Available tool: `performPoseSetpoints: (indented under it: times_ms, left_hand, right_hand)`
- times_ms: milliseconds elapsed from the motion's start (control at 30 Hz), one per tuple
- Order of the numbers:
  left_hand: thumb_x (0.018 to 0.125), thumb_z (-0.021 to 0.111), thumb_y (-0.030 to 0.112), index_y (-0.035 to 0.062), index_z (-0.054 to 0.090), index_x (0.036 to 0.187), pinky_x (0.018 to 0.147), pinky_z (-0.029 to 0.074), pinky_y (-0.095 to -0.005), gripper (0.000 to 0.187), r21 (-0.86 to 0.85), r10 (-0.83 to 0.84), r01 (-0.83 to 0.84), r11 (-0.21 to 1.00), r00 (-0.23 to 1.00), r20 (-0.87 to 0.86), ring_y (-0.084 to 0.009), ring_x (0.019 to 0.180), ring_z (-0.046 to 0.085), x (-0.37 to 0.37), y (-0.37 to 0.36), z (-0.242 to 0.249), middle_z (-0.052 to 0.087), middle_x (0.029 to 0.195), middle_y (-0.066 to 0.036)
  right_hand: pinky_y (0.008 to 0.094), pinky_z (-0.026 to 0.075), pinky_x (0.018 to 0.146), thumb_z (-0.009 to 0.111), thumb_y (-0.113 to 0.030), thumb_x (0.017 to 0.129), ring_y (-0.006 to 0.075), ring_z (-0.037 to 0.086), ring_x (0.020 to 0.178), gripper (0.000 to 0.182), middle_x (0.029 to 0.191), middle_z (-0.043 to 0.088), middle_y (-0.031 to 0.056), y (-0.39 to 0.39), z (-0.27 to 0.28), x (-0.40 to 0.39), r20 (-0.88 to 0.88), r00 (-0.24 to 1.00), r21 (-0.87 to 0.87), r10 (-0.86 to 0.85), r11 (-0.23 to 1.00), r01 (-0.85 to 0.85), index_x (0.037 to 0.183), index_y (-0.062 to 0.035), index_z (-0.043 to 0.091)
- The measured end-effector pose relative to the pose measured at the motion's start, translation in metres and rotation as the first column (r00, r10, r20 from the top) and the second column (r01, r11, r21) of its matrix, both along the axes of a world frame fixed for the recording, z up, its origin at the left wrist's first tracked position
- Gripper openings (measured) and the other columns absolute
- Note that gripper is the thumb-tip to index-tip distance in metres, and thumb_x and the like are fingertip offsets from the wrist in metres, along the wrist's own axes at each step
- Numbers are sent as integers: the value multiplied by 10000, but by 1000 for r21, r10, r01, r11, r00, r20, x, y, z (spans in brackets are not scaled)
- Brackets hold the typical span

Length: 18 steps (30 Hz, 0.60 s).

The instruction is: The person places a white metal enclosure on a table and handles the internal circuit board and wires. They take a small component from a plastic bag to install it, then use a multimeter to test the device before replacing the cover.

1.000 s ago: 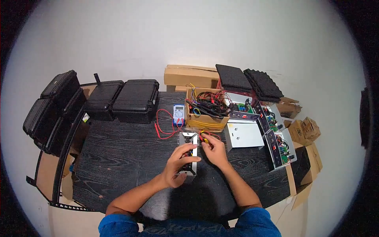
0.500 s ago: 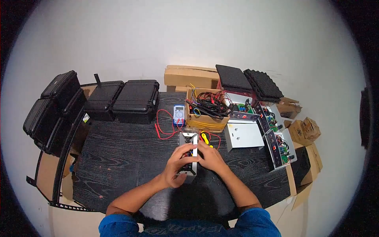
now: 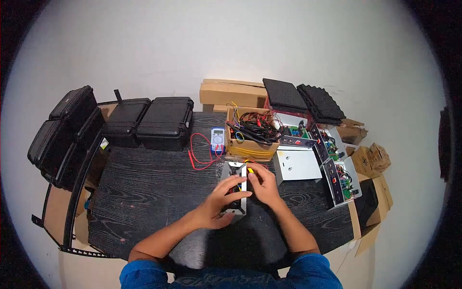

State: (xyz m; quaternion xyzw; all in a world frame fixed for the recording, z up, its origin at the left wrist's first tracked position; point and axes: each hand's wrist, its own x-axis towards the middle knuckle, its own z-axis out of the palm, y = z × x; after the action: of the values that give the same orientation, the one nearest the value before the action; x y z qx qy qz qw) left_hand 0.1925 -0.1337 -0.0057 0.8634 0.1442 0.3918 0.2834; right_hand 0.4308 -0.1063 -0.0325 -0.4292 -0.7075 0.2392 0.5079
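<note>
A narrow metal enclosure point(image 3: 242, 202) with dark parts and wires inside stands on the black wood-grain table point(image 3: 154, 192) in front of me. My left hand point(image 3: 217, 204) grips it from the left, its fingers reaching across the top to the right wall. Just right of the enclosure's far end, my right hand point(image 3: 263, 185) has its fingers closed round a yellow-handled tool point(image 3: 250, 170), mostly hidden by the fingers. Beyond the enclosure lies a blue-framed multimeter point(image 3: 218, 140) with red leads point(image 3: 191, 156) looped to its left.
A cardboard box of cables point(image 3: 252, 152) stands behind the enclosure. White housings with circuit boards point(image 3: 344, 180) and a white metal cover point(image 3: 298, 166) are at right. Black hard cases point(image 3: 163, 120) stand at the left and back left. Black foam sheets point(image 3: 285, 95) rest at back right.
My right hand has left the enclosure's side, moved right and away from me, and taken hold of the yellow-handled tool. The enclosure and my left hand have shifted slightly right.
</note>
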Motion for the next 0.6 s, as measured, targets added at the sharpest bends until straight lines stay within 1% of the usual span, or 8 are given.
performPoseSetpoints:
  times_ms: [100, 167, 200, 300, 333, 433, 467, 600]
  left_hand:
    - [815, 758, 448, 112, 583, 1449, 1220, 247, -570, 738, 10, 12, -11, 1000, 996, -86, -458, 1479, 335, -3, -3, 12, 373, 1595, -231]
    - [713, 848, 343, 104, 535, 1481, 1231, 236, -572, 863, 44, 76, -72, 996, 991, -111, -464, 1493, 311, -5, -4, 15, 358, 1604, -232]
    - [662, 892, 291, 99, 511, 1497, 1236, 231, -572, 938, 61, 109, -102, 993, 986, -122, -467, 1500, 299, -5, -5, 17, 351, 1609, -232]
    - [629, 961, 315, 89, 424, 1548, 1237, 269, -544, 1088, 68, 203, -197, 978, 975, -88, -468, 1502, 287, -4, -9, 34, 318, 1613, -234]
    - [590, 988, 394, 25, 246, 1605, 1239, 255, -558, 1311, 125, 235, -215, 969, 956, -178, -479, 1508, 269, -5, -7, 37, 265, 1627, -276]
    - [555, 1004, 414, -40, 113, 1611, 1243, 248, -548, 1455, 80, 275, -263, 962, 911, -307, -490, 1514, 247, -5, -5, 28, 212, 1629, -326]
    - [546, 1007, 420, -55, 95, 1607, 1245, 245, -541, 1477, 25, 230, -234, 972, 922, -311, -493, 1517, 238, -5, -1, 19, 210, 1626, -338]
    - [516, 1011, 429, -80, 69, 1601, 1246, 255, -511, 1525, -131, 122, -159, 979, 959, -256, -496, 1510, 249, 0, 9, -8, 246, 1598, -358]
  right_hand:
    - [282, 542, 731, 565, -185, 1056, 129, 697, 820, 304, 1109, 715, 123, -7, 10, -2, -160, 987, -42, 33, 998, -40, 1262, 13, 667]
    - [286, 545, 733, 542, -220, 1075, 133, 707, 821, 326, 1081, 711, 118, -6, 9, 4, -185, 981, -59, 63, 995, -75, 1267, 13, 665]
    - [284, 541, 730, 525, -273, 1091, 125, 702, 819, 368, 1009, 710, 100, -8, 12, 5, -185, 981, -77, 60, 994, -76, 1277, 15, 662]
    - [276, 534, 724, 517, -298, 1098, 114, 693, 820, 385, 902, 698, 71, -9, 14, 11, -213, 976, -112, 49, 991, -74, 1277, 7, 669]
    - [286, 535, 745, 517, -295, 1098, 122, 687, 835, 383, 886, 722, 80, -4, 8, 10, -237, 971, -48, 28, 998, -40, 1229, 19, 694]
    - [278, 513, 888, 472, -328, 1117, 131, 663, 978, 453, 1098, 729, 96, -4, 8, 20, -180, 984, -118, 6, 993, -28, 1242, 63, 666]
    - [295, 507, 914, 481, -315, 1115, 147, 663, 990, 442, 1069, 739, 100, -1, 3, 20, -202, 979, -44, -7, 999, -2, 1186, 67, 691]
    - [286, 514, 856, 483, -284, 1113, 129, 655, 933, 425, 1019, 747, 85, -5, 12, 16, -195, 979, -4, -63, 998, 63, 1134, 75, 708]
